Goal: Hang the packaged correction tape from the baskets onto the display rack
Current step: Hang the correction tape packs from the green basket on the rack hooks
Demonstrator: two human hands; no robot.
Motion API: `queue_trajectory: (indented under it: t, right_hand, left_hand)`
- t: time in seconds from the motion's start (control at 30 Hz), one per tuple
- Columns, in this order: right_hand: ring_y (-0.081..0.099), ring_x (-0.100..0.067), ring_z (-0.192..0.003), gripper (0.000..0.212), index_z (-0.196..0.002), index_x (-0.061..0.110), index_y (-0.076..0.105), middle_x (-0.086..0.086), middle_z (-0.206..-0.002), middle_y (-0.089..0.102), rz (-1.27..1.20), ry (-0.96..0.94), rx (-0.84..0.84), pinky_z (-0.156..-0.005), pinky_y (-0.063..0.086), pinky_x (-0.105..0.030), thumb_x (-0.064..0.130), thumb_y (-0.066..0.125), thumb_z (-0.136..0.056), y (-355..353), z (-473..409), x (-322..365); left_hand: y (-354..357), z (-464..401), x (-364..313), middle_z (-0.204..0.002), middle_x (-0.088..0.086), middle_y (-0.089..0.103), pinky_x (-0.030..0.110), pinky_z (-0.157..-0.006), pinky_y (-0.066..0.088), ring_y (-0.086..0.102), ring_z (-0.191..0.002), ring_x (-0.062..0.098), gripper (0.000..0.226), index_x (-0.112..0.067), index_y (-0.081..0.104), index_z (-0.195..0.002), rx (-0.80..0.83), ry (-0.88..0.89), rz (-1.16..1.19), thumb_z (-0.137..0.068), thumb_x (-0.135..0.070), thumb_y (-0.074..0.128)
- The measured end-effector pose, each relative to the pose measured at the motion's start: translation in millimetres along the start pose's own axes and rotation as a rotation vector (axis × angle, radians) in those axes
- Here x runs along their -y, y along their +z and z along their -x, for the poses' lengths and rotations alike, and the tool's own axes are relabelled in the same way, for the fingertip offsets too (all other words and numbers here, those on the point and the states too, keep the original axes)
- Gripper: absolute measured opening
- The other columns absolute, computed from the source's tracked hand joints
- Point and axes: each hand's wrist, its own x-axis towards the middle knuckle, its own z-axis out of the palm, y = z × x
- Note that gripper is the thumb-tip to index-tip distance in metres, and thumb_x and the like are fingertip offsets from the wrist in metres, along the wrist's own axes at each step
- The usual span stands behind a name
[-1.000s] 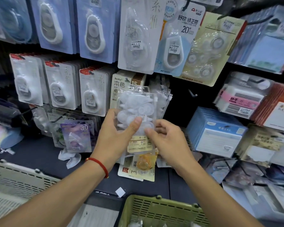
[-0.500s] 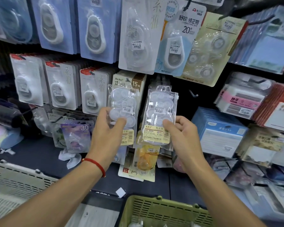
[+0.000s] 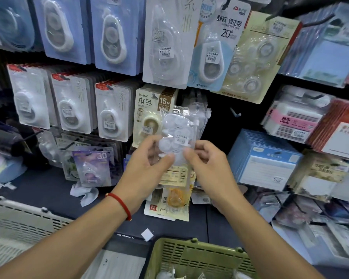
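Head camera: a clear pack of correction tape (image 3: 178, 137) is up in front of the display rack (image 3: 220, 121), held by both hands. It has round white tape wheels inside and a small white sticker on the front. Its top sits right at a row of the same clear packs hanging behind it, but I cannot tell if it is on the hook. The left hand (image 3: 147, 168) pinches the pack from the left, thumb on the front and fingers curled behind. The right hand (image 3: 208, 168) pinches it from the right, thumb tip on the front. The two thumbs are close to each other. A red string bracelet (image 3: 120, 204) is round the left wrist.

Just left of the pack hangs a tan card pack (image 3: 149, 117) with "15M" on it. Further left hang white packs (image 3: 111, 113) in rows. Below the hands hangs a pack with an orange tape (image 3: 176, 196) inside. On the right are blue pads (image 3: 264, 158) in a stack.

Down low, a green basket (image 3: 199, 256) sits near the person, with clear packs inside. A white basket (image 3: 18, 222) is on the left.
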Motion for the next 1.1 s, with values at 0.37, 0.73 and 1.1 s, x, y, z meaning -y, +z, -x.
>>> queue_trajectory:
  t: [0.37,0.73,1.1]
  right_hand:
    - [0.078,-0.008,-0.081,0.011,-0.113,0.021,0.065,0.007,-0.09,0.081,-0.112,0.052,-0.176,-0.062,0.057,-0.022,0.03,0.061,-0.106,-14.3,-11.9,-3.1]
    - [0.072,-0.008,-0.078,0.019,-0.109,0.024,0.07,0.005,-0.092,0.078,0.147,-0.005,-0.25,-0.072,0.058,-0.032,0.041,0.065,-0.1,-15.8,-25.1,-8.5]
    - [0.012,-0.028,-0.162,0.072,-0.162,0.017,0.034,-0.008,-0.176,0.009,1.208,-0.531,0.001,-0.126,0.027,-0.051,0.018,0.061,-0.095,7.4,-59.9,-51.9]
  left_hand:
    - [1.6,1.2,0.3,-0.11,0.014,0.064,0.028,-0.074,0.064,0.069,-0.081,0.011,0.063,-0.025,0.053,-0.145,0.094,-0.029,-0.072,-0.095,0.011,0.066]
    - [-1.5,-4.3,6.4,-0.115,-0.006,0.068,0.023,-0.085,0.06,0.068,-0.096,0.0,0.048,-0.034,0.061,-0.134,0.083,0.02,-0.292,-0.097,-0.005,0.069]
    - [-16.7,-30.2,26.3,-0.172,0.004,0.014,0.028,-0.122,0.017,0.017,-0.157,0.024,0.083,-0.02,0.04,-0.16,-0.054,0.273,-0.982,-0.084,-0.002,0.071]
